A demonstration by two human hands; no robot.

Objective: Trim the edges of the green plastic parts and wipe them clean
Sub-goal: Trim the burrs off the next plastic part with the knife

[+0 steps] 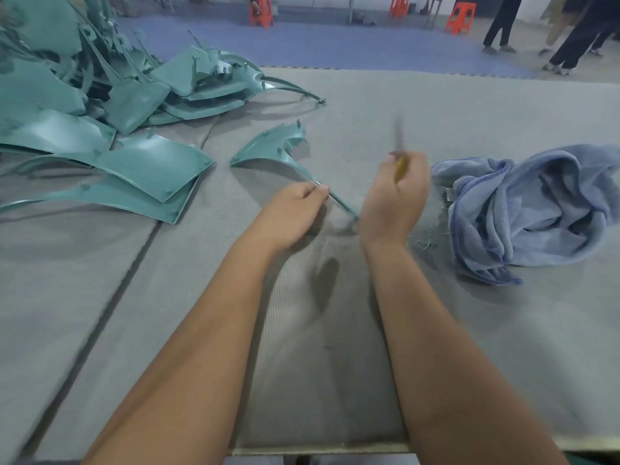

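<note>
One green plastic part (268,147) lies on the grey table mat in front of me, its thin pointed end running toward me. My left hand (295,209) pinches that thin end between thumb and fingers. My right hand (396,199) is just right of the tip, curled round a yellow-handled knife (401,162) whose blurred blade points up and away. A crumpled blue towel (530,213) lies to the right of my right hand.
A big pile of green parts (84,95) fills the table's left and far left. Green shavings (426,241) lie by the towel. A seam (134,260) runs through the grey mat. Beyond the table are red stools (461,18) and standing people (577,31).
</note>
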